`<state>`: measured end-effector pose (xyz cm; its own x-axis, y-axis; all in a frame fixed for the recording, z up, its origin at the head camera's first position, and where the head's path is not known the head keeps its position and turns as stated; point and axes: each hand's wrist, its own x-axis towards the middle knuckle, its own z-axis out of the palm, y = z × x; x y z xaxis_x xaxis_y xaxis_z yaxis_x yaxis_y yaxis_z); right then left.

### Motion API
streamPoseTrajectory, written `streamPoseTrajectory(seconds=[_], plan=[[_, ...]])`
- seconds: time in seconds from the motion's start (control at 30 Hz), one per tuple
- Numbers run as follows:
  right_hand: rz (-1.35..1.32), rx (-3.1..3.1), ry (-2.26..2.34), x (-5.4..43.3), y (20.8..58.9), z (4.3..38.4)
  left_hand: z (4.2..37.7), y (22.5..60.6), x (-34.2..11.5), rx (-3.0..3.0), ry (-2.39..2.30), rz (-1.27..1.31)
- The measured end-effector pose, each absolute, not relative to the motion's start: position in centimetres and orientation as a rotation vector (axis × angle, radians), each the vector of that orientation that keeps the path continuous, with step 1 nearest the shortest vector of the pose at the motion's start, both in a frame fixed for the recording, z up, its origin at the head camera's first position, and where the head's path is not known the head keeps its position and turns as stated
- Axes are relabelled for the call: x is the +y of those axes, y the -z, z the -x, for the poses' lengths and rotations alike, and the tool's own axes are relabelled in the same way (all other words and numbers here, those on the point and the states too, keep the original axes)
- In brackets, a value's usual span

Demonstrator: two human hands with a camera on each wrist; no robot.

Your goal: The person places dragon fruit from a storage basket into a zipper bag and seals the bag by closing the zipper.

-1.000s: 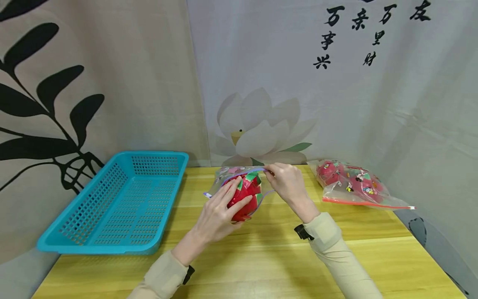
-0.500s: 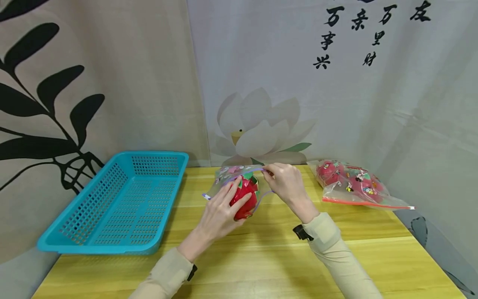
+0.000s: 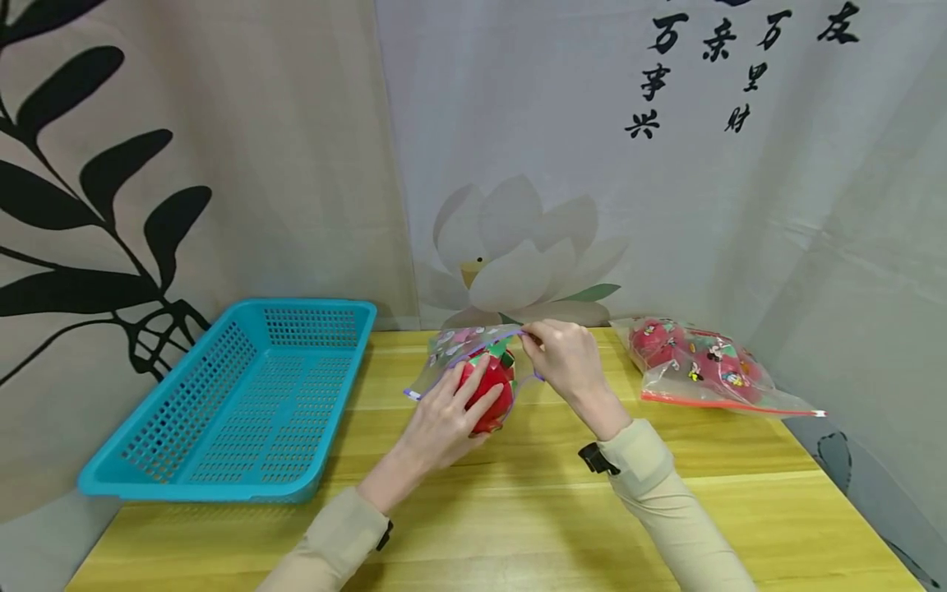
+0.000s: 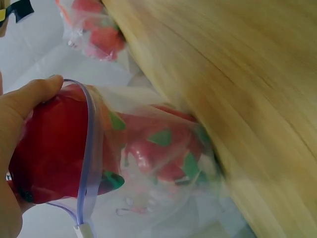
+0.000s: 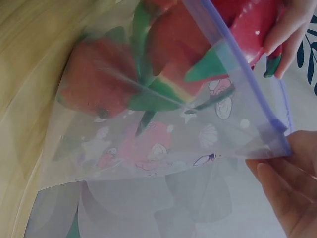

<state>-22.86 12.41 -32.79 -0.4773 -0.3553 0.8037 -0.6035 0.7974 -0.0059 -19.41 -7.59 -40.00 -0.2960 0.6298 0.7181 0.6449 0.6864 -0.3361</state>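
My left hand (image 3: 446, 411) grips a glossy red dragon fruit (image 3: 491, 391) with green scale tips, which looks like a model. It sits partly inside the mouth of a clear zip bag (image 3: 457, 345) with a purple seal. In the left wrist view, the thumb (image 4: 37, 94) lies over the fruit beside the bag's rim. My right hand (image 3: 568, 362) pinches a corner of that rim and holds the mouth apart. Deeper in the printed bag lies another dragon fruit (image 5: 99, 74), seen through the plastic in the right wrist view.
A blue perforated basket (image 3: 244, 411) stands at the left of the wooden table (image 3: 547, 526). Toward the back right lies a second zip bag (image 3: 703, 366) with a red seal and red fruit inside. A printed curtain (image 3: 518, 148) hangs right behind the table.
My left hand has shifted a little forward and right, and the dragon fruit sits slightly deeper in the bag's mouth. The right hand keeps its pinch on the rim.
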Motion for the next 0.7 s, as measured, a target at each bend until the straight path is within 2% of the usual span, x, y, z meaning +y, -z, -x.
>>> streamPoseTrajectory(seconds=[0.27, 0.7], plan=[[-0.715, -2.118, -0.377, 12.4, 32.9, 22.8, 19.9, 40.3, -8.1, -2.043, 0.058, 1.124], [-0.713, -2.056, -0.406, 12.5, 32.9, 23.0, 20.8, 41.1, -9.0, -1.872, -0.091, 1.106]])
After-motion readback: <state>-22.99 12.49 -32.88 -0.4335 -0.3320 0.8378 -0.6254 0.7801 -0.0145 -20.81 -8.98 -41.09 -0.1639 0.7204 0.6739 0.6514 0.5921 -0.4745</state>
